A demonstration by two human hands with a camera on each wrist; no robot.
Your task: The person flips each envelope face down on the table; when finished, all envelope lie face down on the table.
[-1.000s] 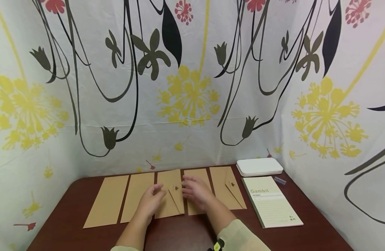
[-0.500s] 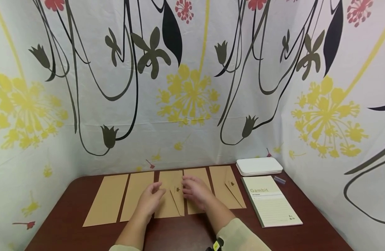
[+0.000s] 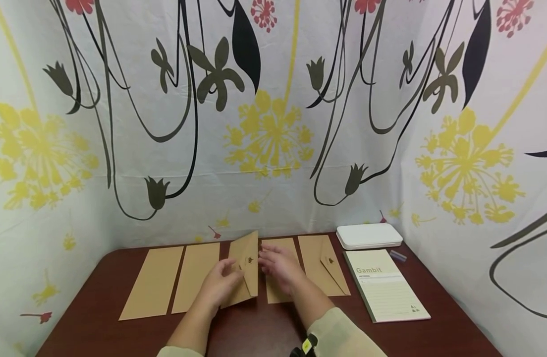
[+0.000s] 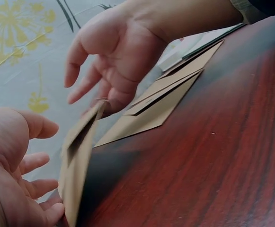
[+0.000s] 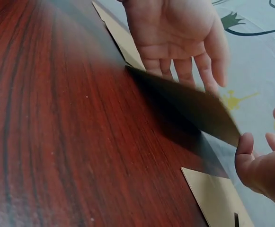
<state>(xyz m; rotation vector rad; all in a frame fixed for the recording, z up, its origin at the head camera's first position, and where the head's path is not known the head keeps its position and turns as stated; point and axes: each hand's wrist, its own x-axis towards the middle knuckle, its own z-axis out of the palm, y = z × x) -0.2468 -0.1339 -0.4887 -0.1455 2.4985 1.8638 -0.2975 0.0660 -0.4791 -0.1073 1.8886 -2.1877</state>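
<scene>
A brown envelope (image 3: 247, 250) with a small dark print on its flap stands tilted between the two hands, its right edge raised off the table. My left hand (image 3: 216, 283) lies along its left side, fingers loosely bent; in the left wrist view this hand (image 4: 4, 170) has its lower fingertips at the envelope (image 4: 78, 165). On the other side is my right hand (image 3: 283, 270), its fingers nearly straight by the raised edge. A fingertip of that hand (image 5: 270, 175) touches the envelope's edge (image 5: 194, 106) in the right wrist view.
Two brown envelopes (image 3: 153, 282) lie flat on the left, and two more (image 3: 324, 267) on the right, one partly behind my right hand. Farther right are a notepad (image 3: 389, 290), a white case (image 3: 369, 237) and a small bluish object (image 3: 398, 256). A patterned curtain (image 3: 273, 208) hangs behind.
The middle envelope lay almost flat half a second ago; its right edge has risen and its face has tilted. Both hands have stayed nearly where they were.
</scene>
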